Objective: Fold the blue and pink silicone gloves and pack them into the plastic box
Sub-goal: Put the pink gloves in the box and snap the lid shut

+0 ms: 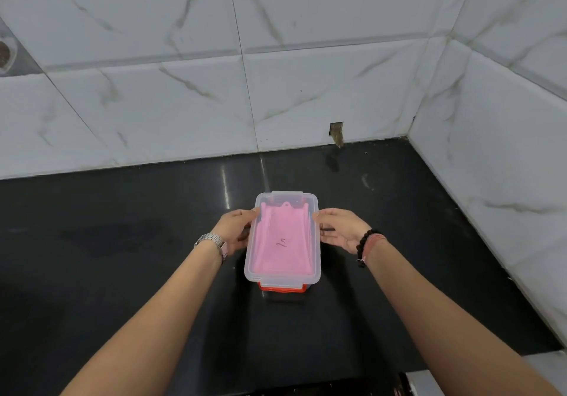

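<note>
A clear plastic box (251,260) stands in the middle of the black counter, with a translucent lid over it and a red part (282,289) showing under its near end. Through the lid I see the pink silicone glove (285,242) lying flat inside. No blue glove is visible. My left hand (234,233) holds the box's left rim, thumb on the top edge and fingers curled at the side. My right hand (337,229) holds the right rim the same way, thumb tip on the edge.
The black counter (122,257) meets white marble-tiled walls at the back and on the right, forming a corner (409,137). A small hole in the tile (336,133) sits at the back wall's base. The counter's front edge runs along the bottom right.
</note>
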